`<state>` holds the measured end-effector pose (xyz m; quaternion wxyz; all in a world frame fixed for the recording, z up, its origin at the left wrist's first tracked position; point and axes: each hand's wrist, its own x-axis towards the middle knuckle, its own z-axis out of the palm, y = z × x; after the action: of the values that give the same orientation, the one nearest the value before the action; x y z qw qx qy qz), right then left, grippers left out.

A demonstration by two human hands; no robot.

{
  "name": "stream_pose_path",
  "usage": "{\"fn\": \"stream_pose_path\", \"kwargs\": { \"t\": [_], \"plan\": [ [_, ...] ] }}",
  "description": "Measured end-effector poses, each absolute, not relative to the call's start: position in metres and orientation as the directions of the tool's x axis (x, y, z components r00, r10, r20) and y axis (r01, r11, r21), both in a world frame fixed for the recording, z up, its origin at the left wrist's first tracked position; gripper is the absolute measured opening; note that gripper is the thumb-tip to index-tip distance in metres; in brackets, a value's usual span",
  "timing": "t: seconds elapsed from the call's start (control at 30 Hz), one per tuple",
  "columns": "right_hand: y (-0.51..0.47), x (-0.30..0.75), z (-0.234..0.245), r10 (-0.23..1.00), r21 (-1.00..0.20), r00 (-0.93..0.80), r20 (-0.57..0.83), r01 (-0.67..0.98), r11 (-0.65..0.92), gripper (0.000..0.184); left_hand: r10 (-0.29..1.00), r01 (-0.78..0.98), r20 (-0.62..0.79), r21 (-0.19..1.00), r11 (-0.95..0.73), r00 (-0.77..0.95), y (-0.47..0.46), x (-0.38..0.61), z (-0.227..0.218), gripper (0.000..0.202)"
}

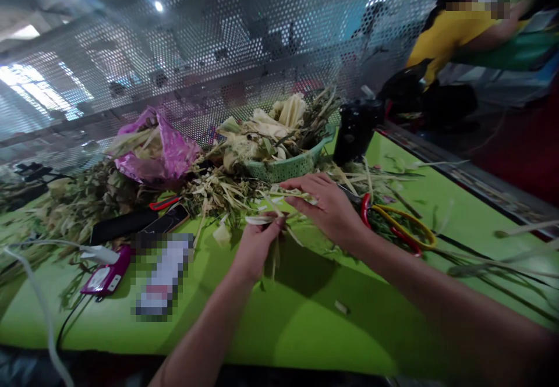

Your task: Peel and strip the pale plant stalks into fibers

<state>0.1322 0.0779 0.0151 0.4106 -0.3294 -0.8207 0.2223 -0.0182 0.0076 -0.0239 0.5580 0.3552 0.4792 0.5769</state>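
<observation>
My left hand (pixel 257 245) is closed in a pinch on a pale leaf strip (pixel 258 220) held just above the green table (pixel 305 317). A few thin strands hang down from that hand. My right hand (pixel 328 203) lies palm down with its fingers stretched toward the left, touching pale strips (pixel 283 195) at the edge of the heap of dry leaves (pixel 218 192). Right behind my right hand lie scissors (pixel 395 224) with red and yellow handles.
A green basket (pixel 288 166) heaped with husks stands behind the hands, a black container (pixel 356 131) to its right. A pink bag (pixel 168 148), two phones (pixel 144 224), a pink device (pixel 107 276) with a white cable (pixel 39 305) lie left. A person in yellow (pixel 454 32) sits at the back right.
</observation>
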Motion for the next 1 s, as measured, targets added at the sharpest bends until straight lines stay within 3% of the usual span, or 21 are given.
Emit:
{"fn": "stream_pose_path", "kwargs": {
  "t": [0.2,0.47,0.87,1.0],
  "plan": [
    [0.085,0.133,0.007,0.712,-0.622,-0.574,0.404,0.398,0.674,0.015,0.981,-0.470,-0.141,0.881,0.062,-0.136,0.010,-0.025,-0.021,0.029],
    [0.085,0.131,0.003,0.747,-0.675,-0.585,0.317,0.414,0.611,0.032,0.972,-0.518,-0.170,0.853,0.062,-0.164,0.010,-0.027,-0.019,0.024],
    [0.088,0.129,-0.005,0.742,-0.646,-0.561,0.366,0.421,0.637,0.026,0.982,-0.463,-0.107,0.886,0.023,-0.156,0.012,-0.031,-0.024,0.024],
    [0.089,0.133,0.000,0.725,-0.596,-0.460,0.512,0.418,0.686,0.021,0.984,-0.498,-0.115,0.867,0.032,-0.137,0.012,-0.030,-0.025,0.025]
  ]
}}
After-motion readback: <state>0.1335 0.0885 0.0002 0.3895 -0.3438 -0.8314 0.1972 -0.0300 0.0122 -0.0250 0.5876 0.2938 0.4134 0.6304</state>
